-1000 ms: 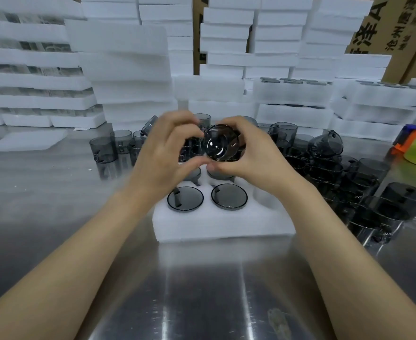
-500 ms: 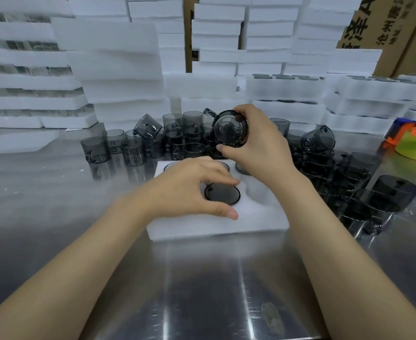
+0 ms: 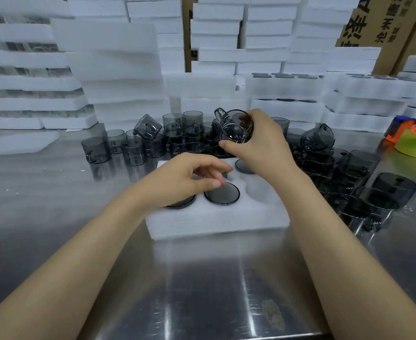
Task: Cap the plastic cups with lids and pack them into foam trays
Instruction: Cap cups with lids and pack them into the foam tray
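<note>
A white foam tray (image 3: 216, 222) lies on the steel table in front of me. Smoky grey capped cups sit in its pockets: one near the middle (image 3: 222, 193), one under my left hand (image 3: 181, 204), and one at the far side (image 3: 245, 166). My left hand (image 3: 187, 180) rests over the tray with loosely curled fingers, and its thumb tip touches the middle cup's lid. My right hand (image 3: 263, 143) grips a grey handled cup (image 3: 236, 128), tilted, in the air above the tray's far edge.
Loose grey cups crowd the table behind the tray (image 3: 177, 138) and to its right (image 3: 373, 192). Stacks of foam trays (image 3: 118, 69) wall off the back. Bright tape rolls (image 3: 415, 141) sit at the far right, with cardboard boxes (image 3: 363, 23) behind.
My hands came apart. The left hand dropped from the cup onto the tray. The right hand kept the cup, drew it right and turned it so the open mouth shows.
</note>
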Demonstrator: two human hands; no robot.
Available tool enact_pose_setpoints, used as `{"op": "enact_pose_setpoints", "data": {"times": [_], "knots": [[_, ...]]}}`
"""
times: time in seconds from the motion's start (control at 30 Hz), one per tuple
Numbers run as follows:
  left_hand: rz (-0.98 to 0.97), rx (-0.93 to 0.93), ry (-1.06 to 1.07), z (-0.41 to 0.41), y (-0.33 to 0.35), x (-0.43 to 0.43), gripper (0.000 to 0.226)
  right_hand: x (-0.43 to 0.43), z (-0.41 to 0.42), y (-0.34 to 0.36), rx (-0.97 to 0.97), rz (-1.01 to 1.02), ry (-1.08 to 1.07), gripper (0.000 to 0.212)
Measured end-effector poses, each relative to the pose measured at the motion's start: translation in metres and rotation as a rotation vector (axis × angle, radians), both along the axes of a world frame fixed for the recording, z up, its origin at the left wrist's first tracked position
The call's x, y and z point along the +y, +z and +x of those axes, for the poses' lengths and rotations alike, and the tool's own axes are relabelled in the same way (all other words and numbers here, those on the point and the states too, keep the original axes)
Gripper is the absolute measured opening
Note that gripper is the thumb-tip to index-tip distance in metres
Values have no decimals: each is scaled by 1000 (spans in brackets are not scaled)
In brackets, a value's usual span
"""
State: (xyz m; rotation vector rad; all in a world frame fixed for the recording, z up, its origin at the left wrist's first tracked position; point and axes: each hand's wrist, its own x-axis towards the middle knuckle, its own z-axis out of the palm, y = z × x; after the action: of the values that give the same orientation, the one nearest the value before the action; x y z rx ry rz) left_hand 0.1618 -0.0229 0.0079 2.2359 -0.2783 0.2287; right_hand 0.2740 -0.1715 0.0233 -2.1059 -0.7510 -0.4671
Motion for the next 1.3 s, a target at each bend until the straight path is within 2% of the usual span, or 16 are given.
{"op": "enact_pose_setpoints", "data": {"times": [0.13, 0.23, 0.37, 0.5, 0.7, 0.9, 1.1, 1.2, 1.3], "knots": [[27, 4, 20, 4, -2, -4, 36, 1, 2, -1, 37, 46, 5, 56], [131, -29, 79, 6, -3, -4, 33, 1, 5, 1, 84, 78, 7, 52], [271, 5, 105, 8, 0, -7, 32, -3, 3, 4, 157, 144, 72, 58], [306, 15, 144, 8, 3, 0, 33, -7, -1, 8, 225, 158, 139, 57], [291, 29, 265, 4, 2, 22, 23, -16, -11, 16, 294, -64, 215, 49], [263, 16, 349, 4, -1, 30, 18, -26, -16, 27, 311, -409, 255, 51], [232, -6, 362, 5, -5, 31, 15, -17, -21, 20, 246, -447, 266, 55], [256, -18, 374, 5, -7, 29, 16, -25, -20, 25, 297, -515, 316, 54], [268, -30, 378, 5, -8, 29, 17, -25, -18, 24, 234, -594, 343, 55]]}}
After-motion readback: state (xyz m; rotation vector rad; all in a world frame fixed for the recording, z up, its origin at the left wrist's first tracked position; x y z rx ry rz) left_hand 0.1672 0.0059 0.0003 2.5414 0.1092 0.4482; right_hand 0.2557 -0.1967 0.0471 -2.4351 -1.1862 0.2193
